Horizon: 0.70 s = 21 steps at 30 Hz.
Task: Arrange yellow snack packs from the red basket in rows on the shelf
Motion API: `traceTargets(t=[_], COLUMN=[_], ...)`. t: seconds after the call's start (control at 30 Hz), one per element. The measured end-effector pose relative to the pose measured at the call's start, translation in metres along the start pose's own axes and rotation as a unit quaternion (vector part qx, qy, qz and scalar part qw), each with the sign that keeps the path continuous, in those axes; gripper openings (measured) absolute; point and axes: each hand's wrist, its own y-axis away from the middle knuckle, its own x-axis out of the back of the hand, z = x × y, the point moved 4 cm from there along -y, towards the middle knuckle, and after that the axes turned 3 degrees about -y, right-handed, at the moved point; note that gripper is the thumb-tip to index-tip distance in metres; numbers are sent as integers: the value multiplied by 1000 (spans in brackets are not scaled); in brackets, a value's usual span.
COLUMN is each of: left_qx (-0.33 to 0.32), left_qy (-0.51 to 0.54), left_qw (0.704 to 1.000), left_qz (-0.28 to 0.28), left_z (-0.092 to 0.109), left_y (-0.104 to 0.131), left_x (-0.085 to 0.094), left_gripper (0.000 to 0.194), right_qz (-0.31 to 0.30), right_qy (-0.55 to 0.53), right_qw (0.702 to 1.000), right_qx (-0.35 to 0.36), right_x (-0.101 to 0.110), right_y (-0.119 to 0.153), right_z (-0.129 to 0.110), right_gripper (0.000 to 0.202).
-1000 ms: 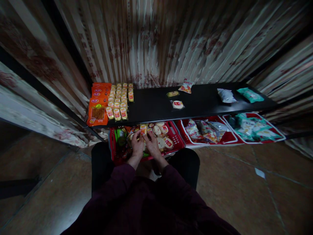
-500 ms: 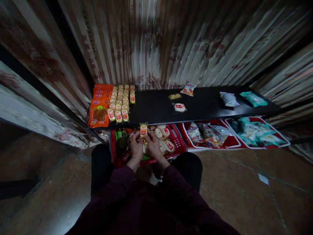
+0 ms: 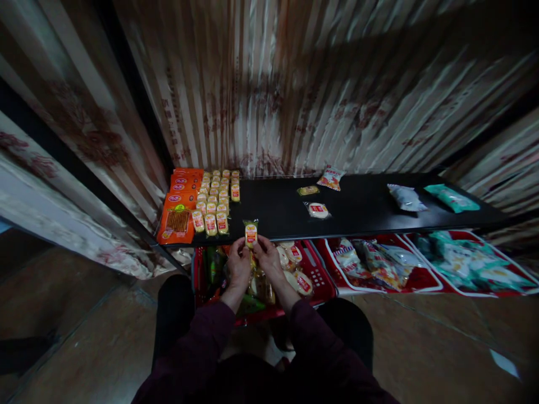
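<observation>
A small yellow wrapped snack cake (image 3: 251, 233) with a red label stands upright between my fingertips, close to the front edge of the black shelf (image 3: 273, 216). My left hand (image 3: 238, 264) is closed on its left side and my right hand (image 3: 269, 260) on its right. Below both hands is a red basket (image 3: 323, 280) of mixed wrapped snacks, partly hidden by my hands and wrists. On the shelf's left end, similar yellow snack cakes (image 3: 211, 205) stand in rows beside overlapping orange snack bags (image 3: 177, 219).
Farther right on the shelf lie a flat yellow packet (image 3: 309, 191), a round white wrapped cake (image 3: 318, 210), a red-and-white bag (image 3: 330, 178), a pale bag (image 3: 406, 198) and a green bag (image 3: 452, 197). Two more red baskets, one with chip bags (image 3: 379, 264), one with green bags (image 3: 471, 261), adjoin below.
The view has tilted up, so the shelf and baskets sit lower in the picture. Both hands have risen slightly toward the shelf edge with the snack cake still between them.
</observation>
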Motion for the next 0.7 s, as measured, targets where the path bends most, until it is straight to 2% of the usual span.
traceTargets(t=[0.33,0.57,0.7], left_qx=[-19,-39,-75], left_qy=[-40,-80,-159], left_qw=[998,996,984], left_qz=[37,25,4], left_z=[22,24,30], left_y=[-29,-40,-45], left_x=[-8,-15,-20], left_gripper=[31,39,44], right_qz=[-4,-8,-21], right_qy=[7,13,62], right_qw=[1000,999,997], right_qx=[17,38,47], right_x=[-12,-19,-23], right_y=[-42,-64,-75], right_z=[9,2,0], right_gripper=[35,34,37])
